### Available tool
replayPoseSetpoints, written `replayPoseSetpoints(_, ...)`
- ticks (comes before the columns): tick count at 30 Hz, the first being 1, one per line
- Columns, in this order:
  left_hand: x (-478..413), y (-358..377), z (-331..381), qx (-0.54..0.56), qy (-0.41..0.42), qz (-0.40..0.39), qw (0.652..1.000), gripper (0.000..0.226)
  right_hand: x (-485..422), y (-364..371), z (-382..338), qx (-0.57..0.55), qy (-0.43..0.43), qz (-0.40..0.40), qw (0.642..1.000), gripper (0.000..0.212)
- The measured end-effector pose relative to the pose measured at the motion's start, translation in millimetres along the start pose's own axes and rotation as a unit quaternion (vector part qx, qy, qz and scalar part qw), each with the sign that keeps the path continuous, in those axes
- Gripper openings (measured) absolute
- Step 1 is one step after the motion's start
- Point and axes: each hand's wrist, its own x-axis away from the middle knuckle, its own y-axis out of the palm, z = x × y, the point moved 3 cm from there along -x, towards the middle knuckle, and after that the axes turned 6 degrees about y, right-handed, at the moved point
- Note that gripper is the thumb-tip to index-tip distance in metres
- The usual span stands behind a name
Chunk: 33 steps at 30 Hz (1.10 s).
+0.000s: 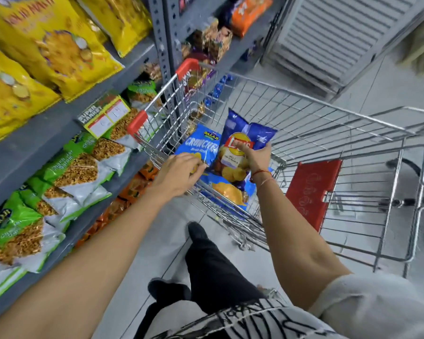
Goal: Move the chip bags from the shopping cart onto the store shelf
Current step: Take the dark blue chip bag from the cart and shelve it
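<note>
A metal shopping cart [328, 123] with red corner guards stands beside the grey store shelf [47, 133]. My right hand [257, 156] grips a dark blue Lay's chip bag [240, 140], held upright above the cart's near corner. My left hand [179, 173] reaches over the cart rim, fingers curled onto the edge of a light blue Balaji Crunchex bag [201, 144] that leans against the cart wall. Another light blue chip bag [228, 192] lies flat under them in the cart.
The shelf on my left holds yellow snack bags [54, 45] above, green-and-white bags [66, 172] in the middle and orange packs [132, 187] below. The cart's red child-seat flap [313, 189] is at right. My legs and shoes [198, 231] stand on the tiled floor between shelf and cart.
</note>
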Motion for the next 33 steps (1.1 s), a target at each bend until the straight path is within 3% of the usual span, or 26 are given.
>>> replayPoseSetpoints(4,9.2,-59.0,3.1,0.009,-0.004,0.081,0.997,0.042,25.7,21.3,-71.2,-0.050,-0.092,-0.070,0.992,0.031)
replayPoseSetpoints(10,55.3,-201.0,14.4,-0.008,-0.031,0.274,0.961,0.036,99.0,69.4,-191.0,-0.120,-0.200,-0.129,0.964,0.040)
replayPoseSetpoints(15,139.4,-321.3,36.9,-0.112,-0.050,0.424,0.897,0.033,205.0,114.3,-289.0,-0.207,-0.279,-0.224,0.911,0.025)
replayPoseSetpoints(20,247.4,-403.0,54.0,-0.246,-0.098,0.560,0.785,0.032,331.5,156.2,-356.5,-0.267,-0.317,-0.349,0.841,0.026)
replayPoseSetpoints(22,292.5,-420.0,52.1,-0.279,-0.138,0.584,0.749,0.032,381.2,173.7,-374.0,-0.275,-0.327,-0.409,0.806,0.022)
replayPoseSetpoints(26,371.9,-431.3,37.9,-0.304,-0.255,0.590,0.704,0.034,473.0,213.5,-394.0,-0.273,-0.321,-0.498,0.758,0.037)
replayPoseSetpoints(30,428.0,-428.8,18.2,-0.323,-0.367,0.547,0.679,0.044,557.6,260.6,-396.3,-0.248,-0.330,-0.558,0.720,0.057)
replayPoseSetpoints(33,452.8,-425.2,6.7,-0.351,-0.425,0.495,0.672,0.050,612.8,297.5,-388.6,-0.221,-0.356,-0.579,0.699,0.056)
